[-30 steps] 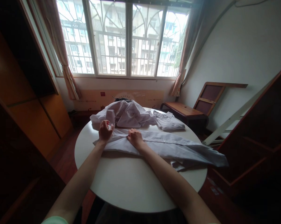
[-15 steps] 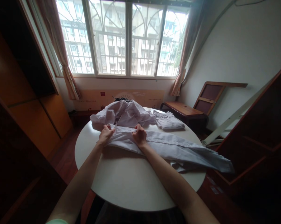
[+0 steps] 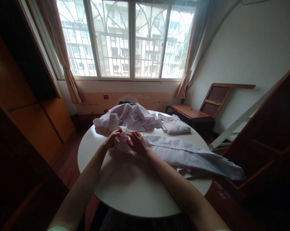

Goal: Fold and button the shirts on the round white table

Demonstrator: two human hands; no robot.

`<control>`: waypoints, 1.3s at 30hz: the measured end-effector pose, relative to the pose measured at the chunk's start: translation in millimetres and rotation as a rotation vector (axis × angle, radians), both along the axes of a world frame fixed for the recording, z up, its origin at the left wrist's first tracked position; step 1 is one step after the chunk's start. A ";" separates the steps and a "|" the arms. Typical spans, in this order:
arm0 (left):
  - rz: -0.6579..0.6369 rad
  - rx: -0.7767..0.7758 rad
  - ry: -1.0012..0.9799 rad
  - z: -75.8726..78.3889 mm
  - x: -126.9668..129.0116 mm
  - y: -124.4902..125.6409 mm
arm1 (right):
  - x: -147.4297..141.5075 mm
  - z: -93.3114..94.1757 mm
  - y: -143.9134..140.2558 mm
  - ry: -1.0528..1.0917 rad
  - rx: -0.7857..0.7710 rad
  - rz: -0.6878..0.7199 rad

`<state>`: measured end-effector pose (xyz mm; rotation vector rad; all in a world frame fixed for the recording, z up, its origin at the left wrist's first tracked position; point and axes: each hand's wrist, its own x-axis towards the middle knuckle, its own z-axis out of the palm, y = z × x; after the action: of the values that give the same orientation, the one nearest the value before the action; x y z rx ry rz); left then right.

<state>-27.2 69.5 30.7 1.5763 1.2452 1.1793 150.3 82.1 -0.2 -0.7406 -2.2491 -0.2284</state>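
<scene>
A pale lilac button-up shirt [image 3: 183, 154] lies stretched across the round white table [image 3: 135, 189], its far end hanging over the right edge. My left hand [image 3: 113, 138] grips the shirt's collar end, bunching the cloth. My right hand [image 3: 138, 142] rests on the same end just to the right, fingers pressing and pinching the fabric. Both hands sit close together at the shirt's left end.
A heap of crumpled pale shirts [image 3: 127, 119] lies at the table's far side. A folded shirt [image 3: 175, 125] sits to its right. A wooden bench [image 3: 190, 115] and a leaning frame stand at the right wall. Dark wooden cabinets flank both sides.
My hands have drawn together at the collar end. The shirt's left end has gathered into a bunch, and the whole shirt has slid to the right, hanging further off the table.
</scene>
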 end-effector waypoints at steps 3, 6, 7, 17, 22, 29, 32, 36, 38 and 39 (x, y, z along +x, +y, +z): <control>-0.122 -0.056 0.035 -1.4 5.6 0.0 | -1.6 -1.0 1.8 -0.046 0.016 -0.009; -0.215 0.002 0.023 -1.2 8.9 1.9 | -1.0 -0.3 2.1 -0.037 0.007 -0.055; -0.224 0.020 0.027 -1.0 9.0 2.8 | -0.8 0.1 1.8 -0.035 0.002 -0.068; -0.270 0.059 0.077 0.1 6.2 3.9 | 0.2 -1.5 1.0 -0.082 -0.017 -0.181; -0.242 0.114 0.144 -4.6 7.8 6.1 | 1.5 -0.2 0.9 -0.122 -0.006 -0.191; -0.095 0.293 0.263 -18.5 14.5 12.5 | 4.1 4.4 2.9 -0.130 -0.052 -0.148; -0.046 0.346 0.287 -21.0 15.6 13.9 | 3.9 3.8 4.6 -0.089 -0.076 -0.115; -0.007 0.384 0.337 -23.7 16.8 16.8 | 3.1 -0.2 6.8 0.014 -0.128 -0.109; 0.003 0.400 0.360 -25.3 17.5 18.8 | 2.8 -2.5 7.4 0.058 -0.150 -0.118; 0.008 0.409 0.372 -26.0 17.9 19.8 | 2.6 -3.3 7.6 0.074 -0.162 -0.124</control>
<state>-9.2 89.2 4.7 2.1725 1.2939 1.2384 152.9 89.7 -3.5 -0.9600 -2.1720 -0.0767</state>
